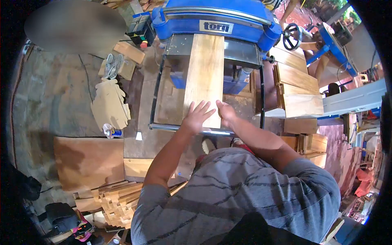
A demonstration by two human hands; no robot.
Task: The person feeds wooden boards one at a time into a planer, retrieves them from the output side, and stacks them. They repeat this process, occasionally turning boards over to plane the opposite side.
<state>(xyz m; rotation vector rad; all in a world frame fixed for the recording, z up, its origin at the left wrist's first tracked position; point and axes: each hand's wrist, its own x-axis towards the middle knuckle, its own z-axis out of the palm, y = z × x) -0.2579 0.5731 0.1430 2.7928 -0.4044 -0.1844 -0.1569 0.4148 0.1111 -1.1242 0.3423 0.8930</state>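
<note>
A long pale wooden board point(205, 73) lies lengthwise on the metal bed point(178, 44) of a blue thickness planer point(175, 24). Its far end reaches the machine's front, and its near end extends over the black outfeed or infeed frame point(154, 92). My left hand point(199, 116) rests flat on the board's near left part, fingers spread. At the near right edge, my right hand point(226, 113) grips the board with the thumb on top; its other fingers are mostly hidden.
Stacked boards point(300, 81) stand to the right, by a black handwheel point(292, 36). A red-buttoned switch box point(141, 32), cardboard point(109, 104) and a spray can point(112, 131) are on the left. Wood pieces point(118, 202) lie behind me at lower left. Another person's arm point(289, 10) shows at top right.
</note>
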